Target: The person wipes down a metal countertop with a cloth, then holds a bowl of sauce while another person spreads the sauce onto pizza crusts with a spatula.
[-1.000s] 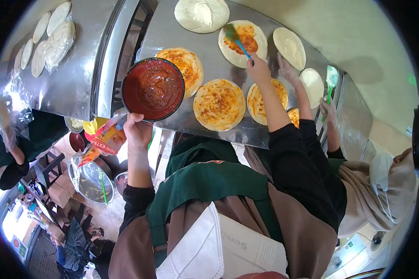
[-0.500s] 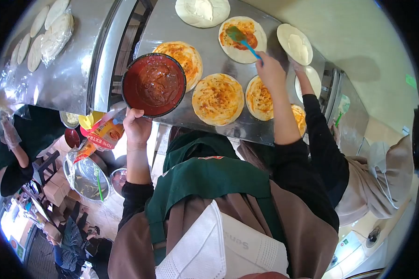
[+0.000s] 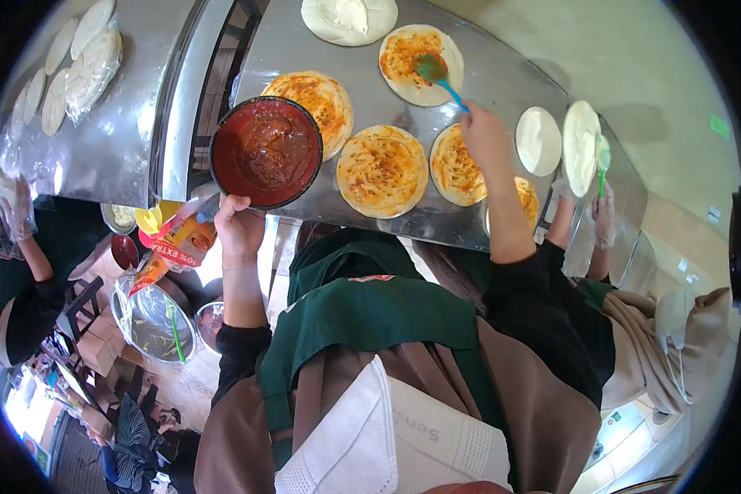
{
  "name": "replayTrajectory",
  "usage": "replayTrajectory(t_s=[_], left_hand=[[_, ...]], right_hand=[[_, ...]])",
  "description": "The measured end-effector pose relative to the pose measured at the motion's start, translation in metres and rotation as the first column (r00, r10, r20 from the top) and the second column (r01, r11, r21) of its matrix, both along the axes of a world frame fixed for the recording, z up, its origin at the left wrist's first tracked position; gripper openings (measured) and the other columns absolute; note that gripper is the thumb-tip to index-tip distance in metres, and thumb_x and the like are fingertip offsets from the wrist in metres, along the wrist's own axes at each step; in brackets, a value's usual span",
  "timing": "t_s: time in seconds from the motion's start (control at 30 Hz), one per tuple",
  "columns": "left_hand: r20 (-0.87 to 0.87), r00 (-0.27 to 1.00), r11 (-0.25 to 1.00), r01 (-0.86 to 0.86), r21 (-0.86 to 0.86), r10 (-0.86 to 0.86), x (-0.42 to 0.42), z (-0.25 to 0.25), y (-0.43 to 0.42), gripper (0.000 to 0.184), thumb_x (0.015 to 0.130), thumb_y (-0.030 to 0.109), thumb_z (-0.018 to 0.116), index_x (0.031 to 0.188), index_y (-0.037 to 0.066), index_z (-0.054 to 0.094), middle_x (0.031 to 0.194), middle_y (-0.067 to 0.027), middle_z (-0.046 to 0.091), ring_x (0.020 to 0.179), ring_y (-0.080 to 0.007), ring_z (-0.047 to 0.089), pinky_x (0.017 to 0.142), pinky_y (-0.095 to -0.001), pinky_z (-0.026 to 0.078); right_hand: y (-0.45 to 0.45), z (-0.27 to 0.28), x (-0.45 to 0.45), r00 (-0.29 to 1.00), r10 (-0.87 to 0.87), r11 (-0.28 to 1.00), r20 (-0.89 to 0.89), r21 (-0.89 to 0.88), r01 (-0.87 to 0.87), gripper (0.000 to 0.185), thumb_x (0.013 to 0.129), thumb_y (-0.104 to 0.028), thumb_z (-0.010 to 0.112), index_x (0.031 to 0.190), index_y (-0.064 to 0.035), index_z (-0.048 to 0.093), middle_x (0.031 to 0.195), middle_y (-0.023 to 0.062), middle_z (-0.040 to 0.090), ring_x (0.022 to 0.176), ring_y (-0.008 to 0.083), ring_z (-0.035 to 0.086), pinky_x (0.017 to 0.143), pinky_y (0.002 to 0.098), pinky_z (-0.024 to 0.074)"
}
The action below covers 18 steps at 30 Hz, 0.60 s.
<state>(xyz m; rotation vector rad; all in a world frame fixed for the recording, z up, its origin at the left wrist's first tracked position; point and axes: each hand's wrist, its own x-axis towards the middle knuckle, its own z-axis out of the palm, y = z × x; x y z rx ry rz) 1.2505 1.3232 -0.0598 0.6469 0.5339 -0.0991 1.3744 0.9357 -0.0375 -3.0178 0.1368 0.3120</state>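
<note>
My left hand (image 3: 240,230) grips the lower rim of a dark-edged bowl (image 3: 222,156) with thick red sauce (image 3: 273,152) inside, tilted toward me. My right hand (image 3: 487,144) is closed around the blue handle of a spatula (image 3: 446,85). Its sauce-coated head rests on a round flatbread (image 3: 445,51) at the far side of the steel table, where red-orange sauce covers much of the surface but not the pale edge. Nearer me lie sauce-spread rounds, among them one in the middle (image 3: 382,171), one partly behind the bowl (image 3: 325,103) and one beside my right forearm (image 3: 454,169).
A cream-topped round (image 3: 350,18) lies at the table's far edge. At right, a co-worker's gloved hand (image 3: 604,218) holds a green-handled spatula (image 3: 603,165) by a pale round (image 3: 581,148). More rounds (image 3: 95,70), some in plastic, lie on the left table. A metal pot (image 3: 152,317) stands below.
The spatula has moved slightly right and down across the far flatbread, and the sauce there is spread wider. On the right, a co-worker's cream-topped round has left the table's edge toward another co-worker.
</note>
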Motion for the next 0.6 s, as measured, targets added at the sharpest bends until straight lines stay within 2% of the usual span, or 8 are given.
replayTrajectory(t_s=[0.17,0.27,0.4,0.47,0.53,0.57,0.6], left_hand=[[0.004,1.0,1.0,0.01,-0.009,-0.01,0.002,0.006,-0.008,0.057,0.067,0.007,0.05,0.124,0.006,0.047,0.124,-0.0062,0.054,0.113,-0.0228,0.052,0.097,-0.0394,0.04],[0.001,1.0,1.0,0.017,-0.014,-0.017,0.001,0.006,-0.01,0.057,0.068,0.007,0.05,0.124,0.006,0.047,0.124,-0.0063,0.054,0.112,-0.0224,0.052,0.097,-0.0388,0.04],[0.004,1.0,1.0,0.028,0.014,-0.028,0.003,0.01,-0.015,0.055,0.068,0.008,0.05,0.123,0.005,0.047,0.122,-0.006,0.055,0.109,-0.0217,0.054,0.094,-0.0382,0.041],[0.009,0.999,0.999,0.037,0.022,-0.037,0.004,0.006,-0.015,0.054,0.068,0.008,0.05,0.123,0.005,0.048,0.119,-0.0053,0.057,0.103,-0.0208,0.056,0.089,-0.0362,0.043],[-0.01,0.999,0.999,0.033,0.016,-0.032,0.005,0.003,-0.018,0.054,0.069,0.009,0.051,0.122,0.005,0.048,0.117,-0.005,0.058,0.101,-0.0204,0.056,0.087,-0.0353,0.043],[-0.029,0.999,1.0,0.028,0.012,-0.028,0.006,0.003,-0.019,0.053,0.069,0.009,0.051,0.122,0.005,0.049,0.115,-0.0047,0.058,0.099,-0.0199,0.056,0.084,-0.0343,0.043],[-0.03,0.999,0.999,0.033,0.011,-0.032,0.007,0.004,-0.021,0.053,0.069,0.009,0.051,0.122,0.005,0.049,0.115,-0.0047,0.058,0.099,-0.0199,0.056,0.084,-0.0343,0.043]], right_hand=[[-0.018,-0.059,0.005,0.996,0.073,0.997,0.041,-0.001,-0.073,0.027,0.086,-0.019,0.049,0.112,-0.0135,0.056,0.089,0.0157,0.063,0.08,0.0342,0.063,0.068,0.0483,0.0502],[-0.046,-0.066,0.012,0.996,-0.032,0.996,0.085,-0.077,0.039,0.028,0.087,-0.02,0.049,0.113,-0.014,0.055,0.088,0.0151,0.063,0.081,0.0336,0.063,0.068,0.0479,0.0505],[-0.053,-0.065,0.009,0.995,-0.101,0.995,0.017,0.003,0.101,0.029,0.087,-0.022,0.049,0.114,-0.014,0.054,0.087,0.0164,0.064,0.082,0.0346,0.063,0.069,0.0485,0.05],[-0.044,-0.072,-0.005,0.993,-0.116,0.993,-0.017,0.027,0.116,0.029,0.087,-0.022,0.049,0.114,-0.0138,0.054,0.087,0.0173,0.065,0.081,0.035,0.063,0.07,0.0488,0.0497],[-0.033,-0.08,-0.03,0.993,-0.102,0.977,-0.056,0.185,0.111,0.027,0.088,-0.022,0.047,0.113,-0.0132,0.055,0.084,0.0194,0.064,0.08,0.036,0.063,0.069,0.0489,0.0485],[-0.026,-0.075,-0.039,0.993,-0.106,0.976,-0.057,0.184,0.115,0.027,0.088,-0.022,0.047,0.113,-0.0132,0.055,0.084,0.0194,0.064,0.08,0.036,0.063,0.069,0.0489,0.0485],[-0.019,-0.067,-0.046,0.988,-0.113,0.941,-0.105,0.308,0.141,0.027,0.088,-0.022,0.048,0.112,-0.0134,0.056,0.082,0.02,0.064,0.08,0.0362,0.063,0.069,0.0483,0.0481]])
